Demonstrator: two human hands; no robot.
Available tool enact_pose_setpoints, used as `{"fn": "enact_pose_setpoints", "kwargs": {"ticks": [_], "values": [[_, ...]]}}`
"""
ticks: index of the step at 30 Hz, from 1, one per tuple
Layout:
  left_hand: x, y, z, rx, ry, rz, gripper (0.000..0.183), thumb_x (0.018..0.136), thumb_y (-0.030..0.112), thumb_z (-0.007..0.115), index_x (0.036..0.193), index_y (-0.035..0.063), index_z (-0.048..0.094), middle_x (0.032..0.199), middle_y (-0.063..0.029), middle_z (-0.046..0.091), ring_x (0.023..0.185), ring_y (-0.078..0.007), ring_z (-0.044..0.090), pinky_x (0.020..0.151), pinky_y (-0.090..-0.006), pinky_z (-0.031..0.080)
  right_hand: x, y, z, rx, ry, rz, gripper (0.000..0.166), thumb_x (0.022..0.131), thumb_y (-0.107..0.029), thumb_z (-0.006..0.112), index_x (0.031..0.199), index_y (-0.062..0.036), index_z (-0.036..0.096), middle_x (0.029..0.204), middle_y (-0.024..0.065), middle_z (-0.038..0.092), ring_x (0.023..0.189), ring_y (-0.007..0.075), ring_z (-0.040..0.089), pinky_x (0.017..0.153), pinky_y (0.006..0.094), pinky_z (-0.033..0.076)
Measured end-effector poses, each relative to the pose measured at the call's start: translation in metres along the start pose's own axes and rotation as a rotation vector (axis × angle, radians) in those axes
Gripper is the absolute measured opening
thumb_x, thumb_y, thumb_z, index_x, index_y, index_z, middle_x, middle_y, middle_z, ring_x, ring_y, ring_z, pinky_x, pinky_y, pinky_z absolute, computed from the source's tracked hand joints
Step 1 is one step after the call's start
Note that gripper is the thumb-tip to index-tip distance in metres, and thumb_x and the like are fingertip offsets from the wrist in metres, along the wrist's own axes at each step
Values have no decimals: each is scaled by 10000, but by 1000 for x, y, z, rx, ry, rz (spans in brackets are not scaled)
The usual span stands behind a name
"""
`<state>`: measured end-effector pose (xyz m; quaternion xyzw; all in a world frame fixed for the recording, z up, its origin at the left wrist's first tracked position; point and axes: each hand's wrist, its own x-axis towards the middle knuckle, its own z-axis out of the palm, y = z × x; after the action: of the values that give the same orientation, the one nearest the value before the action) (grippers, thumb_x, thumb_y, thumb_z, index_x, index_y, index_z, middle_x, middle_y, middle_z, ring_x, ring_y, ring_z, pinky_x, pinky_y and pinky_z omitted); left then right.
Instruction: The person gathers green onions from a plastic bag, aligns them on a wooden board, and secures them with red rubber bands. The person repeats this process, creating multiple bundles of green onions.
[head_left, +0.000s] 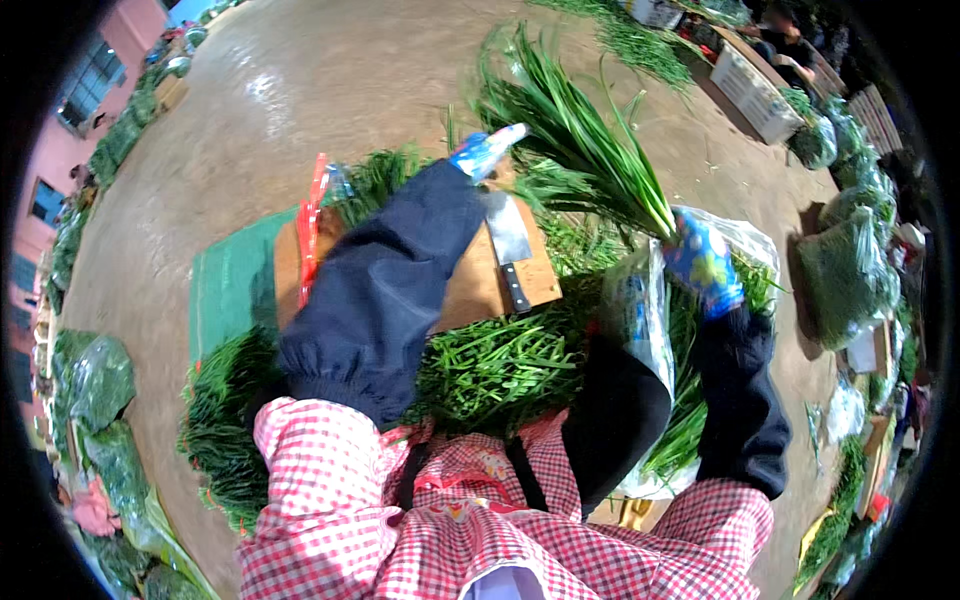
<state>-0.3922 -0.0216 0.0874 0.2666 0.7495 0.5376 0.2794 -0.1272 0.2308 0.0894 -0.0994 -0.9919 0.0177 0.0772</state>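
Gripped in my right hand (701, 259), in a blue patterned glove, is the pale stem end of a bunch of long green leaves (592, 142), likely garlic chives. The leaves fan out up and to the left. My left hand (487, 152), in a like glove, reaches beside the leaves, blurred; whether its fingers touch them I cannot tell. Below it a cleaver (510, 240) with a black handle lies on a wooden board (474, 289). Red ties (309, 229) lie on the board's left part. Cut green pieces (502, 364) are heaped near my lap.
An open plastic bag (637, 300) of greens stands at my right knee. Bundled greens (225, 427) are stacked at left beside a green sheet (232, 277). Bagged vegetables (851, 270) line the right. A person (784, 49) sits behind a white crate (750, 94) at upper right.
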Motion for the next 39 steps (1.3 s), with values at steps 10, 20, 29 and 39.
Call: {"fn": "enact_pose_setpoints", "kwargs": {"ticks": [10,20,29,39], "values": [[-69,-82,-107,484,-89,-2,457,890,378,524,1133,-5,575,1083,-159,619,1007,-253,583,881,-318,434,105,70,-29,-611,-272,234,214,846,-181,466,1014,-118,584,932,115,653,870,309,637,706,427,505],[-169,-131,-177,-69,124,-322,375,918,283,507,1220,63,540,1086,-57,626,990,-130,581,815,-271,445,114,148,-18,40,-576,57,139,831,-204,498,817,-86,572,665,90,590,570,264,565,509,375,461],[-228,-185,-171,-16,50,-643,438,869,450,535,1052,61,621,910,-34,636,808,-120,578,688,-280,463,134,55,-19,671,-303,772,157,773,-163,613,872,-59,551,620,46,524,415,133,453,352,291,357],[-217,-236,-147,-419,57,-667,552,852,525,524,1074,23,579,874,-101,625,694,-199,621,539,-294,499,197,-190,-5,1569,-222,365,250,858,-264,560,1042,-97,584,791,33,597,564,120,524,464,256,417]]}}
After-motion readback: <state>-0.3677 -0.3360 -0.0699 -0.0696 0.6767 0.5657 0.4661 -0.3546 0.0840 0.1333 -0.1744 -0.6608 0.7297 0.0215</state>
